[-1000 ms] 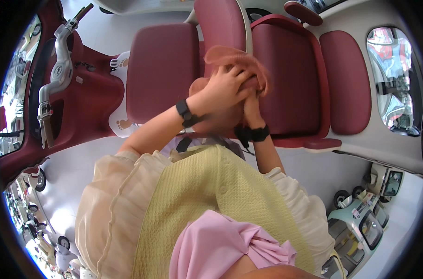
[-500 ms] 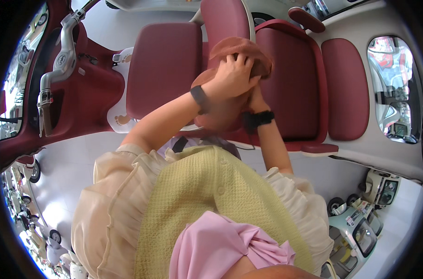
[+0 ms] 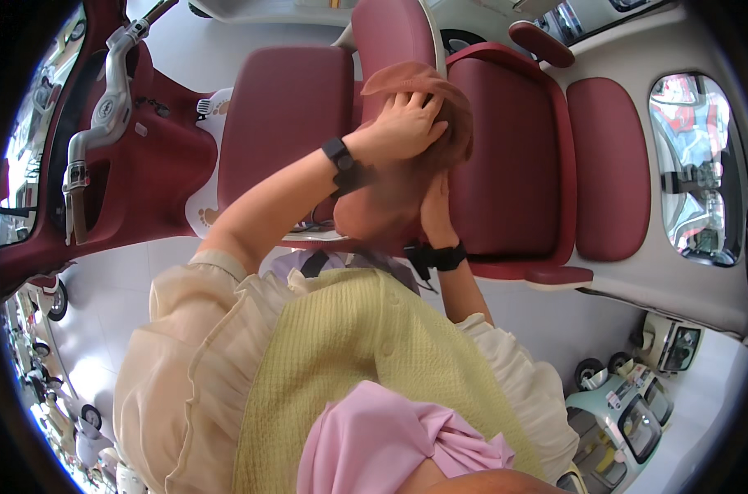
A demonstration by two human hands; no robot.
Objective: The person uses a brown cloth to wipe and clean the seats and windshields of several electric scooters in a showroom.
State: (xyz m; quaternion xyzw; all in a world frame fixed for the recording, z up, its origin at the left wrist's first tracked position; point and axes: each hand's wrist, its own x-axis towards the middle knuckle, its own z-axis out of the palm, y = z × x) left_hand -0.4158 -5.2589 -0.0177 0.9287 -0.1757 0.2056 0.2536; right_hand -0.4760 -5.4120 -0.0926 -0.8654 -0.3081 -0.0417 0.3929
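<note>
Both hands grip a rust-brown cloth (image 3: pixel 419 90) — the left hand (image 3: pixel 403 128) lies spread over its top with fingers curled in, the right hand (image 3: pixel 436 206) clutches it from below. Behind it are dark-red padded seats (image 3: pixel 288 107) of small vehicles parked on a pale glossy showroom floor (image 3: pixel 86 313).
</note>
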